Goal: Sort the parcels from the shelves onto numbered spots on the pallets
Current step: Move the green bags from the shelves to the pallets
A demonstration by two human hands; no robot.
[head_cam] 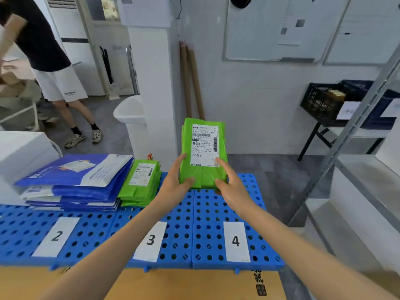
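The parcel [202,152], a flat green mailer, stands upright in the air with its white shipping label turned toward the wearer, most likely so the address code can be read before a spot is chosen. Both hands hold it: the left hand [175,182] is closed round the lower left corner and the right hand [229,185] round the lower right, fingers curled onto the bag. This leaves most of the print uncovered. The parcel hangs above the far edge of the blue pallet [207,213], roughly between the lanes of label 3 [150,240] and label 4 [236,241], and is not yet set down.

Behind label 3 lies a green stack [141,182] of matching mailers, so this one may belong there; nothing lies behind label 4. A blue stack [75,178] sits behind label 2 [56,236], so like seems to go with like.

A shelf [357,118] rises at the right with a black crate [320,100] beyond it. Another person [54,79] stands at far left.
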